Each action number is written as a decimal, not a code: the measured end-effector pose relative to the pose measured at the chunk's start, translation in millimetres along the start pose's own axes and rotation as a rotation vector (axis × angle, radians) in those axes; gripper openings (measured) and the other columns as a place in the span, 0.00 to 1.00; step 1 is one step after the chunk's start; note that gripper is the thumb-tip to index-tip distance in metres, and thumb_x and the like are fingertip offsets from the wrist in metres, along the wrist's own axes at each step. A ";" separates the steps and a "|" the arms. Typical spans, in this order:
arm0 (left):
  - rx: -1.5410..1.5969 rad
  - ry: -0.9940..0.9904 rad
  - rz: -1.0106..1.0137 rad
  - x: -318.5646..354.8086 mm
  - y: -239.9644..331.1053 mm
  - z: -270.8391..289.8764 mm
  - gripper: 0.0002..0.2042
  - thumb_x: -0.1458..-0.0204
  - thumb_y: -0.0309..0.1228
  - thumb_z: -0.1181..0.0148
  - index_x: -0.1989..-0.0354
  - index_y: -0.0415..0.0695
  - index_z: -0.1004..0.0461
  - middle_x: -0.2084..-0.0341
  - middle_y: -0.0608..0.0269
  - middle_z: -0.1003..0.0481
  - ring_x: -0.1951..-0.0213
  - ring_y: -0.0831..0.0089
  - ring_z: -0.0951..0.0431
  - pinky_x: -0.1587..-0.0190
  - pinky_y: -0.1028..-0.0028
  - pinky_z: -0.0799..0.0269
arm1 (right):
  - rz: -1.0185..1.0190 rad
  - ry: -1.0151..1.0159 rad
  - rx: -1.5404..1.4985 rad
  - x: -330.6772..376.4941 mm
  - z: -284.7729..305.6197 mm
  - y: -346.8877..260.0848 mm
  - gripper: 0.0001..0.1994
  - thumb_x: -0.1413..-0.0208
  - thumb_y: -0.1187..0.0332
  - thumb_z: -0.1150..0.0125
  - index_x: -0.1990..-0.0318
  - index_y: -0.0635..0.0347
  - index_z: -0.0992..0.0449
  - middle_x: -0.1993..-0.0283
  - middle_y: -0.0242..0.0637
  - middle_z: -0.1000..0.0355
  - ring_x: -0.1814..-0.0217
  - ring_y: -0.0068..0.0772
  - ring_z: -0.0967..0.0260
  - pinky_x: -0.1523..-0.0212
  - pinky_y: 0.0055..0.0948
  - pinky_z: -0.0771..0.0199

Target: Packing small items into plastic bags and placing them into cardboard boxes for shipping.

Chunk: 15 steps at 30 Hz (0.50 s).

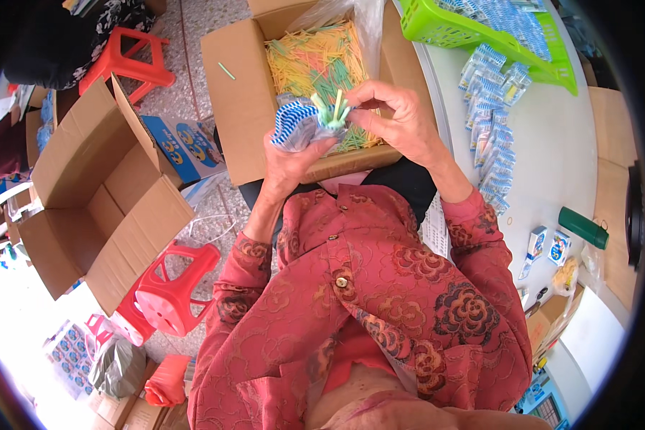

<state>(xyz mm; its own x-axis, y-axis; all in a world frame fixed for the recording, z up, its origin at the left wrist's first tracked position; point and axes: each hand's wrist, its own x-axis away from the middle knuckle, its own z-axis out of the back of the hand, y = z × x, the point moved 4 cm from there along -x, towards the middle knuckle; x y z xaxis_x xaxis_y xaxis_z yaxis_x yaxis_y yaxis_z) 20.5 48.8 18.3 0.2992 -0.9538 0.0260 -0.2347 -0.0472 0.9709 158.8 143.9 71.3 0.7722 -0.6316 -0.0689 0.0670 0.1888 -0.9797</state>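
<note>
My left hand is closed round a small bunch of clear plastic packets with blue-and-white striped ends. Several short, thin pale green and yellow sticks stand out of the packet's opening. Thumb and fingers of my right hand pinch at these sticks from the right. Both hands are over the near edge of an open cardboard box in front of me. Inside it lies a loose heap of yellow, orange and green sticks; my hands and the packets cover part of it.
On the white table at right, filled striped packets lie below a green basket of more packets. A dark green bottle lies farther down. Left are an open cardboard box and red stools.
</note>
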 end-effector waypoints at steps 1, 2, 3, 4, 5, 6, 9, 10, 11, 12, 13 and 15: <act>0.012 -0.008 0.000 -0.5 -2.6 2.1 0.16 0.61 0.21 0.35 0.60 0.38 0.29 0.68 0.66 0.26 0.66 0.79 0.27 0.60 0.78 0.30 | 0.020 0.028 -0.029 0.7 0.4 -0.1 0.06 0.52 0.81 0.45 0.65 0.65 0.28 0.65 0.30 0.30 0.62 0.18 0.34 0.59 0.20 0.34; 0.011 -0.010 0.002 -0.6 -1.3 1.0 0.16 0.61 0.21 0.35 0.60 0.38 0.29 0.68 0.66 0.26 0.66 0.79 0.27 0.60 0.78 0.30 | 0.039 0.058 -0.058 2.1 1.1 0.5 0.05 0.52 0.81 0.45 0.66 0.65 0.28 0.65 0.30 0.30 0.63 0.18 0.34 0.60 0.19 0.34; 0.029 -0.006 0.007 -1.1 1.5 -0.5 0.17 0.61 0.21 0.34 0.60 0.38 0.29 0.68 0.66 0.26 0.65 0.79 0.27 0.60 0.77 0.30 | 0.037 0.061 -0.059 2.2 0.7 3.1 0.05 0.52 0.81 0.45 0.66 0.65 0.28 0.65 0.30 0.30 0.63 0.18 0.34 0.60 0.19 0.34; 0.047 -0.002 0.012 -1.4 2.7 -1.6 0.18 0.61 0.22 0.34 0.60 0.38 0.29 0.67 0.66 0.26 0.65 0.79 0.27 0.60 0.77 0.30 | 0.021 0.089 -0.048 1.4 1.2 7.0 0.05 0.51 0.79 0.45 0.66 0.64 0.29 0.68 0.30 0.30 0.66 0.18 0.33 0.63 0.19 0.32; 0.045 -0.003 0.013 -1.7 1.6 -1.7 0.18 0.61 0.22 0.34 0.60 0.38 0.29 0.67 0.66 0.26 0.65 0.79 0.27 0.60 0.77 0.30 | 0.007 0.116 -0.036 -0.1 1.6 9.1 0.04 0.51 0.77 0.44 0.66 0.64 0.29 0.71 0.29 0.30 0.68 0.18 0.32 0.65 0.20 0.30; 0.070 0.003 0.010 -1.8 -0.3 -1.3 0.18 0.62 0.22 0.34 0.59 0.38 0.30 0.66 0.65 0.26 0.64 0.79 0.27 0.59 0.77 0.30 | 0.008 0.117 -0.037 0.3 0.3 6.9 0.04 0.51 0.77 0.44 0.66 0.64 0.29 0.71 0.29 0.30 0.68 0.18 0.32 0.65 0.20 0.30; 0.136 -0.001 0.009 -3.0 -1.5 -1.4 0.19 0.62 0.21 0.34 0.59 0.39 0.30 0.65 0.65 0.27 0.63 0.78 0.28 0.58 0.76 0.31 | 0.005 0.122 -0.147 2.2 -3.6 2.9 0.04 0.50 0.77 0.46 0.66 0.64 0.30 0.72 0.29 0.31 0.68 0.18 0.32 0.67 0.19 0.31; 0.131 -0.013 0.018 -2.6 -3.2 -1.2 0.19 0.62 0.21 0.34 0.58 0.39 0.31 0.64 0.65 0.27 0.62 0.77 0.28 0.57 0.75 0.31 | 0.008 0.136 -0.072 0.5 -3.1 5.5 0.03 0.49 0.77 0.46 0.66 0.64 0.31 0.72 0.29 0.31 0.69 0.17 0.33 0.67 0.19 0.31; 0.126 -0.025 0.025 -3.0 -4.7 -1.4 0.20 0.62 0.22 0.34 0.58 0.39 0.31 0.64 0.65 0.27 0.62 0.77 0.28 0.56 0.75 0.31 | 0.012 0.150 0.004 -0.8 -2.0 6.7 0.03 0.49 0.77 0.46 0.67 0.64 0.32 0.72 0.29 0.32 0.69 0.16 0.34 0.68 0.19 0.32; 0.125 -0.026 0.025 -2.8 -5.4 -2.2 0.20 0.62 0.22 0.34 0.58 0.39 0.31 0.64 0.65 0.27 0.62 0.77 0.28 0.56 0.75 0.31 | 0.013 0.151 0.004 -0.8 -1.2 6.3 0.03 0.49 0.77 0.46 0.67 0.64 0.32 0.72 0.29 0.32 0.69 0.16 0.34 0.68 0.19 0.32; 0.206 0.005 0.041 -2.0 -6.8 -2.4 0.20 0.61 0.22 0.34 0.57 0.39 0.31 0.64 0.65 0.27 0.61 0.76 0.28 0.56 0.74 0.31 | 0.033 0.159 -0.024 -0.5 0.2 4.8 0.03 0.48 0.76 0.47 0.67 0.63 0.32 0.73 0.29 0.32 0.69 0.15 0.34 0.68 0.18 0.33; 0.274 0.035 0.053 -1.3 -10.2 -0.4 0.20 0.58 0.25 0.35 0.55 0.40 0.33 0.62 0.65 0.27 0.60 0.75 0.28 0.54 0.72 0.32 | 0.050 0.176 -0.051 1.3 3.2 2.6 0.02 0.48 0.76 0.47 0.67 0.63 0.33 0.73 0.28 0.33 0.70 0.14 0.35 0.69 0.18 0.34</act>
<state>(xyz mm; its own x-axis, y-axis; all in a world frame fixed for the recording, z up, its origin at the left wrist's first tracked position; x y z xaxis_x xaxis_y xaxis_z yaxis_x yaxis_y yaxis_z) 22.9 50.7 8.4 0.3102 -0.9467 0.0874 -0.4904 -0.0806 0.8677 162.0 146.0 69.2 0.6513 -0.7449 -0.1449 -0.0040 0.1877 -0.9822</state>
